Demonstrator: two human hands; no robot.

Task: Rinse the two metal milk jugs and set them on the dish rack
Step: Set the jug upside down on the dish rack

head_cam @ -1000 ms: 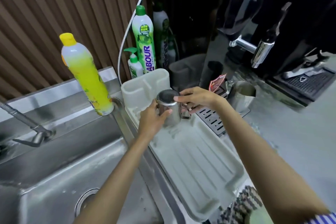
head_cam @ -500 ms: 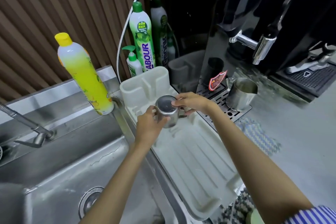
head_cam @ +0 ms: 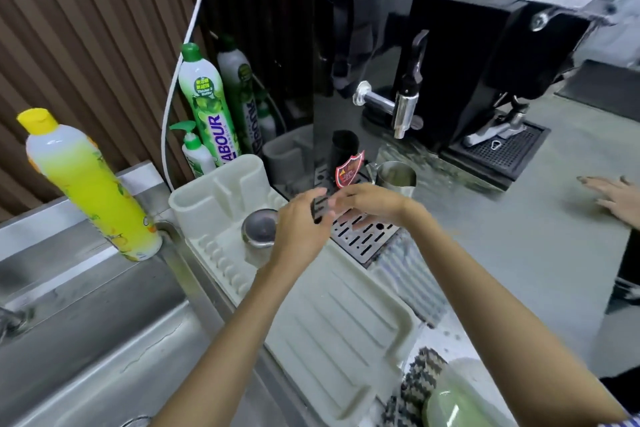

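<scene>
One metal milk jug (head_cam: 259,231) stands upside down on the white dish rack (head_cam: 332,329), near its back left corner. My left hand (head_cam: 300,230) hovers just right of this jug, fingers loosely curved and off it. My right hand (head_cam: 372,204) hangs over the drip grille (head_cam: 363,236), fingers relaxed and holding nothing. Both hands are blurred, and a dark ribbed patch shows between them. The second metal jug (head_cam: 394,177) stands upright on the grille under the steam wand (head_cam: 405,107).
A steel sink (head_cam: 104,340) lies left of the rack, with a yellow soap bottle (head_cam: 86,184) on its ledge. Green bottles (head_cam: 207,107) stand behind the rack. The black coffee machine (head_cam: 467,62) fills the back. Another person's hand (head_cam: 613,198) rests on the grey counter at right.
Both hands have let go of the jug, which now stands upside down on the rack. They have moved right, towards the drip grille. The camera has tilted up and right.
</scene>
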